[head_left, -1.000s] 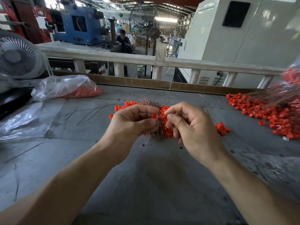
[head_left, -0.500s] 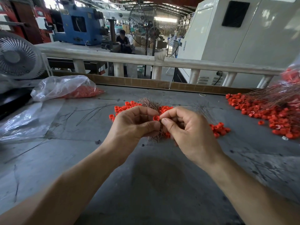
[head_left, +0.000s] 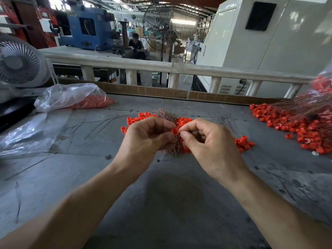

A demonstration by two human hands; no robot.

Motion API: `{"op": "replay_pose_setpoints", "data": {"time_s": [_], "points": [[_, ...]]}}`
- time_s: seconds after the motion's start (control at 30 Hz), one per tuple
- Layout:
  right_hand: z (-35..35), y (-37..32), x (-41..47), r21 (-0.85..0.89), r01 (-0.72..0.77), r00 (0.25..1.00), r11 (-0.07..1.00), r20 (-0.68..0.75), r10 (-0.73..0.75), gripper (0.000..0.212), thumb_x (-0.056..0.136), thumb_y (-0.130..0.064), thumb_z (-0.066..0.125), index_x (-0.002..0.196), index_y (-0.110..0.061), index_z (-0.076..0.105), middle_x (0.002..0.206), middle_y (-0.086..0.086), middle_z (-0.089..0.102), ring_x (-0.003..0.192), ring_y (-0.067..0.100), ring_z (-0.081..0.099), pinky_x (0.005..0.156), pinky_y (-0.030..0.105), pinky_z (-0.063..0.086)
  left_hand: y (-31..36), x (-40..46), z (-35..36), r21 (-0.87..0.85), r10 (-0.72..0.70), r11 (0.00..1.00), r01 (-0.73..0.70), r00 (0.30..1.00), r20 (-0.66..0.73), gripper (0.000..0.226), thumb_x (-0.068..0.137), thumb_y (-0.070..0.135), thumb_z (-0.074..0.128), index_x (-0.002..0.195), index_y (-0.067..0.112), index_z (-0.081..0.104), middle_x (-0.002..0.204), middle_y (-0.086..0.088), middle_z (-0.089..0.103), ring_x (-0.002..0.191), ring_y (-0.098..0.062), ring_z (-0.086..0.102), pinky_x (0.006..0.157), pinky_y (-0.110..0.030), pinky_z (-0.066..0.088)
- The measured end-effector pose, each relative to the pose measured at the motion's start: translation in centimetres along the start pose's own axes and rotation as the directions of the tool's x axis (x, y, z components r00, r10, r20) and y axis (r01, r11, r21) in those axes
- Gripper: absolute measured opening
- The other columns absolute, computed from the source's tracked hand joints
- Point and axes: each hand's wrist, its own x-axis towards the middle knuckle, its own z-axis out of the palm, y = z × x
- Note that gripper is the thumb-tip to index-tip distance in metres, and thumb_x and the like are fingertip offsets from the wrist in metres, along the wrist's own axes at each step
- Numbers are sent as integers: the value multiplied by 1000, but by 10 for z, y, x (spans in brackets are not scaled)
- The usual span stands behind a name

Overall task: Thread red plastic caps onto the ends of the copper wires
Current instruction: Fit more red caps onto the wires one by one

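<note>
Left hand (head_left: 145, 139) grip pinches one red cap (head_left: 175, 131); right hand (head_left: 210, 146) grip is pinched close against it, presumably on a copper wire too fine to confirm. Recommend steadying the cap and feeding the wire squarely into its bore. Plastic bag (head_left: 71, 97) on the desk (head_left: 161, 203) contains red caps.

No legible text, label, brand or number is being shown anywhere. Nothing readable is being displayed on any machine or bag.
</note>
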Motion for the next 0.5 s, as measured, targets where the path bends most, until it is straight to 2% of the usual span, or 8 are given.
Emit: {"op": "replay_pose_setpoints", "data": {"time_s": [0.37, 0.5], "points": [[4, -1, -2, 23, -7, 1000, 1000, 3, 7, 11, 94, -16, 71, 87, -24, 75, 72, -5, 71, 69, 13, 68, 68, 39, 57, -1, 1, -1, -1, 50, 999, -50, 998, -37, 15, 86, -9, 70, 99, -2, 69, 90, -20, 73, 78, -24, 72, 74, -28, 61], [7, 2, -2, 42, -33, 999, 999, -2, 34, 11, 93, -17, 71, 88, -27, 74, 73, -7, 72, 70, 10, 69, 68, 37, 58, -2, 0, 1, -63, 8, 998, -12, 997, -72, 14, 84, -8, 71, 94, 2, 69, 85, -13, 74, 77, -25, 73, 75, -30, 62]]}}
